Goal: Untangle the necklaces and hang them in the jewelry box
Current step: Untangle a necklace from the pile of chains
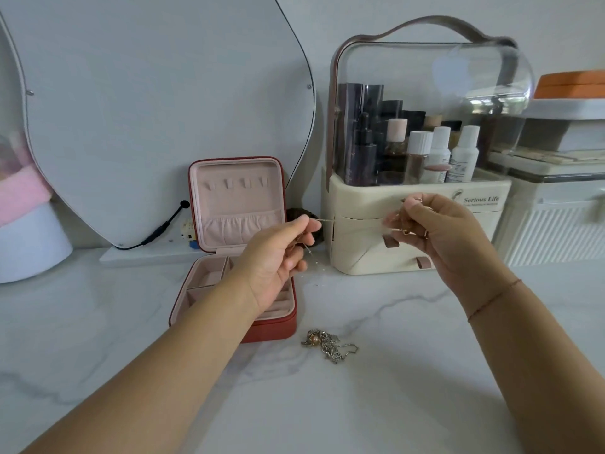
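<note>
Pinching a thin gold chain (327, 219) between the thumb and forefinger of my left hand (278, 257), I hold it stretched level across to my right hand (442, 231). There, my curled fingers grip its other end and a small gold piece, too small to tell what it is. Both hands hang above the marble counter (425, 371). Below and between them a tangle of necklaces (327, 345) lies on the stone, near the front corner of the red jewelry box (278, 329). The box is open with its pink lid upright and a row of hooks (235, 183) inside the lid. A cream cosmetics organizer (360, 198) is behind my right hand, and a mirror (147, 109) leans on the wall.
</note>
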Tool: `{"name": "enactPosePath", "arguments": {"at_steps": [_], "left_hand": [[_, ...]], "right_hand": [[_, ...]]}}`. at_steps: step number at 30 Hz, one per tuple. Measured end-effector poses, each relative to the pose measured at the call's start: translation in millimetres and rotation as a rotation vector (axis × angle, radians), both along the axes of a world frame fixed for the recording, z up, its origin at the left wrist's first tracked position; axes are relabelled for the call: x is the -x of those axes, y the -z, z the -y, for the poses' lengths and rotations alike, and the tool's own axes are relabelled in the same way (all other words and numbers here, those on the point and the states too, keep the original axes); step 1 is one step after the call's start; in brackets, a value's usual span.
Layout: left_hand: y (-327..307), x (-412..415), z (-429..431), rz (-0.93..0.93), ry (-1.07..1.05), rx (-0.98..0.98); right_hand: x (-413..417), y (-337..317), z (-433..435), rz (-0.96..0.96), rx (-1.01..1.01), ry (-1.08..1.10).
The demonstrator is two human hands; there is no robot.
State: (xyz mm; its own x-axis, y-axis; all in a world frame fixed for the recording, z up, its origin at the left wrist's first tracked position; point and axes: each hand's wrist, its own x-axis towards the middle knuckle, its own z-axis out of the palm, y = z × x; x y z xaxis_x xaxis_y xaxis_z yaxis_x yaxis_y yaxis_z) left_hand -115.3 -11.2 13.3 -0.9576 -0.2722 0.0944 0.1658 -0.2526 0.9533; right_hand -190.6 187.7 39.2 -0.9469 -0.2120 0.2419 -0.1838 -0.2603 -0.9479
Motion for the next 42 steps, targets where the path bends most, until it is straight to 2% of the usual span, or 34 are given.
{"name": "enactPosePath", "arguments": {"at_steps": [6, 11, 18, 24, 30, 34, 42], "left_hand": [[4, -5, -8, -0.020, -0.120, 0.517], [7, -4, -11, -0.037, -0.223, 0.709], [9, -1, -4, -0.007, -0.349, 0.855], [9, -3, -11, -0.017, -0.246, 0.808], [6, -9, -24, -0.083, 0.097, 0.422], [8, -8, -30, -0.080, 0.093, 0.286], [8, -10, -32, -0.051, 0.111, 0.333]], "right_hand": [[-6, -3, -1, -0.121, -0.046, -0.028], [1, 2, 0, -0.158, -0.144, 0.038], [4, 5, -3, -0.131, -0.073, -0.002], [-1, 4, 1, -0.136, -0.078, -0.115], [-15, 12, 20, -0.214, -0.194, -0.245], [-16, 15, 25, -0.259, -0.252, -0.260], [-19, 16, 27, -0.200, -0.217, -0.320]]}}
